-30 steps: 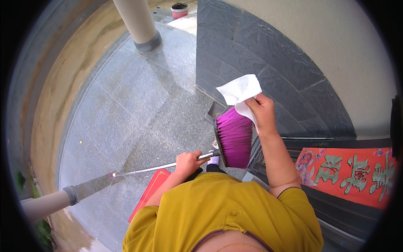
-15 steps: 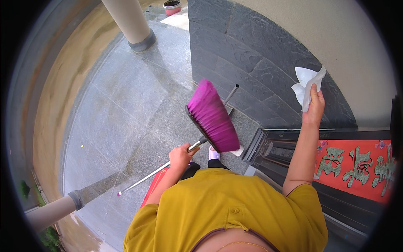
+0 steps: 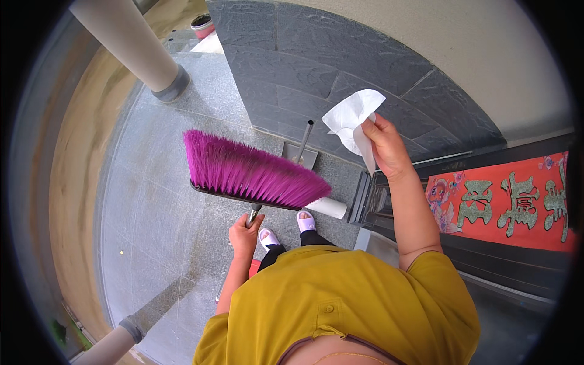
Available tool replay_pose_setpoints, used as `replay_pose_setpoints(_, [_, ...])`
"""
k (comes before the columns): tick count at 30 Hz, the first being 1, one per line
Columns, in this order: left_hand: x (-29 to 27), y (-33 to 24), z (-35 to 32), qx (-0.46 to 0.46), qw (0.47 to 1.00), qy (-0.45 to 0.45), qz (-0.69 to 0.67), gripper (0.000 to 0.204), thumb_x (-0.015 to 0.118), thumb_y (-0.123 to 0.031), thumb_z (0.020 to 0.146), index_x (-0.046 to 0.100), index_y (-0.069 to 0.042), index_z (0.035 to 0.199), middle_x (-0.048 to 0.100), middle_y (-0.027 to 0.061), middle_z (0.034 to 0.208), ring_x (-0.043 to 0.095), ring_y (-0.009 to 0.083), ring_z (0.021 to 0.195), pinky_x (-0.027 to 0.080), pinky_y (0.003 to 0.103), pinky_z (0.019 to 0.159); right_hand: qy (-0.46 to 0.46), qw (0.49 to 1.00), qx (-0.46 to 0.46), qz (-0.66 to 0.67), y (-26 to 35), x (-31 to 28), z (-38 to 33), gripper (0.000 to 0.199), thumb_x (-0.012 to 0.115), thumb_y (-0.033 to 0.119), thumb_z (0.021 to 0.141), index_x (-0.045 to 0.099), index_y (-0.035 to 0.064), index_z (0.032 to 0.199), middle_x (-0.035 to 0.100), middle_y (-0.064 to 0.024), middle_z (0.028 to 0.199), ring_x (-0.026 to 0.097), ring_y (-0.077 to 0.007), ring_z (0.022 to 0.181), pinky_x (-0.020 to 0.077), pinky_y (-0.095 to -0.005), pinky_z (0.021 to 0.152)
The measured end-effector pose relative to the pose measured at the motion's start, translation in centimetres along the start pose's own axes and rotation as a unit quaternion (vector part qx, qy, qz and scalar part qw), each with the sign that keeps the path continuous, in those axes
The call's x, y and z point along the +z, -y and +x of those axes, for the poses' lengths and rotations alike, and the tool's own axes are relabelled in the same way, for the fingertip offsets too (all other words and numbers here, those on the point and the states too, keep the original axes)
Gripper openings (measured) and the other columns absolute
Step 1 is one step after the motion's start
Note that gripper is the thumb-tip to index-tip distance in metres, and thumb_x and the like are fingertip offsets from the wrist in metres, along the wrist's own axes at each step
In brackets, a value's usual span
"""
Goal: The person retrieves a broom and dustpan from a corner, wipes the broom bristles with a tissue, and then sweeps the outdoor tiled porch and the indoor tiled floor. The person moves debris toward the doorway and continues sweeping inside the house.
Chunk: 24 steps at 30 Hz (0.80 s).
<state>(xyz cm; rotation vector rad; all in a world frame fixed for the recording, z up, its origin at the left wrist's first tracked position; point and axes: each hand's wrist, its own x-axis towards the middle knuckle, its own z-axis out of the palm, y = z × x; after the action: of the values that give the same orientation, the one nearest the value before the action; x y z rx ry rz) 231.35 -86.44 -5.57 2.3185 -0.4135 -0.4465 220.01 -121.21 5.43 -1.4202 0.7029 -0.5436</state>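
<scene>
My left hand (image 3: 243, 233) is closed round the metal handle of a broom (image 3: 255, 173), just below its head. The purple bristles point upward and away from me, with dark patches of dirt among them. Out to the right, my right hand (image 3: 386, 143) pinches a crumpled white paper tissue (image 3: 354, 115) between thumb and fingers. The tissue is apart from the bristles. Most of the broom's handle is hidden behind my left forearm and body.
A long-handled dustpan (image 3: 300, 152) stands by the dark stone wall (image 3: 292, 73). A white roll (image 3: 327, 207) lies near my feet. Two round columns (image 3: 131, 48) rise from the grey floor (image 3: 146, 201). A red banner (image 3: 499, 201) hangs at the right; a pot (image 3: 202, 25) stands far off.
The broom head has swung leftward and turned to show its full width. My right hand has brought the tissue inward, nearer the bristles. The whole view has shifted a little.
</scene>
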Motion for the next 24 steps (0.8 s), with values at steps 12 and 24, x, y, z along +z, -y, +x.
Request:
replay_pose_setpoints(12, [0.2, -1.2, 0.0, -0.001, 0.993, 0.006, -0.118, 0.042, 0.071, -0.027, 0.076, 0.044, -0.001, 0.059, 0.028, -0.0003, 0.05, 0.025, 0.0101, 0.051, 0.026, 0.029, 0.044, -0.003, 0.993, 0.074, -0.092, -2.0, 1.3, -0.4, 0.054, 0.056, 0.035, 0.083, 0.045, -0.001, 0.123, 0.056, -0.0113, 0.113, 0.052, -0.019, 0.1, 0.0399, -0.0316, 0.085])
replay_pose_setpoints(24, [-0.1, -2.9, -0.5, -0.028, 0.981, -0.009, -0.192, 0.04, 0.069, -0.026, 0.078, 0.044, -0.002, 0.059, 0.032, -0.0049, 0.055, 0.028, 0.0071, 0.055, 0.027, 0.025, 0.047, -0.026, 0.997, 0.07, 0.02, -0.4, 3.2, -3.2, 0.043, 0.054, 0.007, 0.084, 0.04, 0.008, 0.124, 0.058, -0.0103, 0.091, 0.057, -0.0122, 0.081, 0.0451, -0.0244, 0.067])
